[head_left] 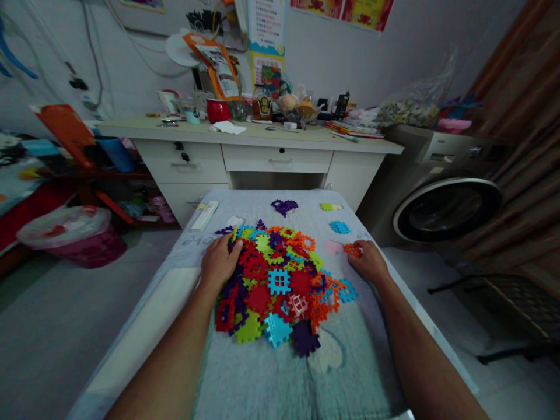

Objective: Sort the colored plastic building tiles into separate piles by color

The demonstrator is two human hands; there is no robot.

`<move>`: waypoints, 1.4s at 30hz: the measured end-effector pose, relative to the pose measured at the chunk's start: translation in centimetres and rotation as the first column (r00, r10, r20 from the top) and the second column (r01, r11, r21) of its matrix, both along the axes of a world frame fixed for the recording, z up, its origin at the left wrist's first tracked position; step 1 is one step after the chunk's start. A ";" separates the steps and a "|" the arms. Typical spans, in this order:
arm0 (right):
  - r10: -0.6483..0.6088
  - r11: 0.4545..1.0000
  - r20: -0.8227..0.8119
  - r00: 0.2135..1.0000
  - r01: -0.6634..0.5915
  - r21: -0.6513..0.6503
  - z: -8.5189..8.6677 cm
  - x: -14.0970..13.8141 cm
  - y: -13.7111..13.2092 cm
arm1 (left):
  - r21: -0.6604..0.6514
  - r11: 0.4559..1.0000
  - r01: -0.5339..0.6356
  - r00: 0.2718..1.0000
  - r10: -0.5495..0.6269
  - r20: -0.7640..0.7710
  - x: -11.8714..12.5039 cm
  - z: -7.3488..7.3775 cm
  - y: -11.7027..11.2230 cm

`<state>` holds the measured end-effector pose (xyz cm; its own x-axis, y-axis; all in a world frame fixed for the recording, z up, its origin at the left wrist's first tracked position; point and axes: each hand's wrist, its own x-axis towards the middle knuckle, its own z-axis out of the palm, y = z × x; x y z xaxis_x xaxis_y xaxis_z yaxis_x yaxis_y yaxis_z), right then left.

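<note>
Grey cloth covers the bench (245,373). The tile pile (280,286) sits mid-bench. The left hand (219,265) rests flat on its left side, grip open and empty. The right hand (371,262) touches an orange tile (352,251) near the right edge; grip closure cannot be told. Risk: a sideways sweep probably pushes tiles off.

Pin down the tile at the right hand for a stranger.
A heap of coloured tiles lies on the near table. Right of it, the right hand touches an orange tile. It alone is orange outside the heap, beside a pale pink piece.
</note>
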<state>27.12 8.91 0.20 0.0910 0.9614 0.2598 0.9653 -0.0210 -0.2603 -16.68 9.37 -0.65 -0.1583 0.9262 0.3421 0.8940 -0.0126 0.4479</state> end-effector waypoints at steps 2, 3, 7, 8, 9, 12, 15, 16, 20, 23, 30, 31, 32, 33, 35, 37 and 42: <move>0.007 0.999 0.014 1.000 -0.008 0.040 -0.1 0.1 0.1 | -0.002 1.000 -0.002 1.000 0.002 -0.001 0.0 0.0 0.0; 0.014 0.998 0.018 1.000 -0.015 0.067 0.0 0.1 0.1 | -0.003 1.000 -0.002 1.000 0.002 -0.001 0.0 0.0 0.0; 0.130 0.978 -0.003 0.992 -0.127 0.165 0.6 -1.7 0.3 | -0.010 1.000 -0.004 1.000 0.004 0.003 0.1 0.2 -0.1; 0.188 0.971 -0.021 0.982 -0.182 0.156 0.8 -2.6 0.5 | -0.011 1.000 -0.005 1.000 0.005 0.001 0.1 0.2 -0.1; 0.251 0.961 -0.042 0.967 -0.244 0.132 1.0 -3.6 0.6 | -0.011 1.000 -0.006 1.000 0.006 -0.002 0.2 0.3 -0.1; 0.401 0.916 -0.103 0.910 -0.400 0.030 1.3 -6.8 1.4 | -0.011 1.000 -0.013 1.000 0.013 -0.010 0.2 0.2 0.0; 0.437 0.896 -0.120 0.891 -0.444 -0.035 1.4 -9.2 2.5 | -0.006 1.000 -0.023 1.000 0.023 -0.007 0.2 0.1 0.0; 0.426 0.899 -0.123 0.896 -0.435 -0.053 1.4 -9.7 2.8 | -0.005 1.000 -0.022 1.000 0.022 -0.004 0.2 0.1 0.0; 0.392 0.912 -0.149 0.908 -0.405 -0.067 0.9 -10.6 3.5 | -0.010 1.000 -0.012 1.000 0.012 0.002 0.2 0.2 -0.1; 0.382 0.921 -0.171 0.908 -0.389 -0.009 0.5 -10.0 3.6 | -0.014 1.000 -0.020 1.000 0.020 0.000 0.3 0.4 -0.2; 0.192 0.981 -0.152 0.969 -0.186 0.056 2.5 -3.6 4.1 | -0.025 0.999 -0.025 1.000 0.025 0.000 0.4 0.6 -0.2; 0.137 0.990 -0.139 0.981 -0.135 0.030 2.9 -2.4 4.0 | -0.025 0.999 -0.025 1.000 0.025 -0.002 0.3 0.5 -0.2; 0.080 0.997 -0.122 0.989 -0.080 0.002 3.2 -1.1 3.8 | -0.024 0.999 -0.023 1.000 0.023 -0.004 0.3 0.5 -0.2; 0.029 0.999 -0.102 0.994 -0.032 -0.023 3.4 0.0 3.5 | -0.022 0.999 -0.023 1.000 0.023 -0.005 0.3 0.4 -0.1; -0.062 0.997 -0.065 0.996 0.059 -0.044 3.4 1.9 2.7 | -0.021 0.999 -0.024 1.000 0.024 -0.006 0.3 0.2 0.0; -0.128 0.991 -0.043 0.991 0.126 -0.054 3.0 3.0 2.0 | -0.023 0.999 -0.023 1.000 0.023 -0.005 0.2 0.2 0.0; -0.163 0.984 0.009 0.987 0.164 -0.074 1.1 3.3 1.1 | -0.020 1.000 -0.023 1.000 0.023 -0.006 0.2 0.1 0.0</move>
